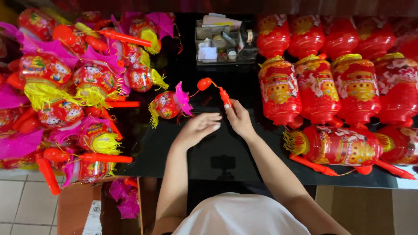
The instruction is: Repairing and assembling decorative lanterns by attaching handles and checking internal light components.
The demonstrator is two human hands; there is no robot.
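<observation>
Holding: right hand point(241, 122) has its grip closed around the lower end of a slim red plastic handle stick point(225, 98), tilted up and away over the glossy black worktop point(226, 152).
Left hand: left hand point(198, 128) is open, fingers spread and relaxed, palm down just beside the right hand, holding nothing, hovering at or just over the worktop.
Stick tip: a round red bulb point(203, 83) sits at the stick's far end, and a thin cord runs from it to a small red ball-shaped toy lantern with a pink paper frill and yellow tassel point(169, 105), which lies on the worktop just left of the hands.
Done so far: by the look of it, this lantern is already joined to its stick; to the left, a big heap of matching small frilled lanterns with red sticks point(65, 91) lies finished.
Left to do: I cannot tell how many remain; no loose, unjoined pieces show near the hands.
Right side: rows of tall red barrel-shaped lanterns with gold rims point(339, 82) stand packed together, one lying on its side point(337, 146) with its own stick.
Container: a small grey compartment tray point(200, 32) at the far edge holds tape rolls, small boxes and paper slips.
Below: a brown cardboard box point(78, 204) on the tiled floor, pink frills poking out beside it.
</observation>
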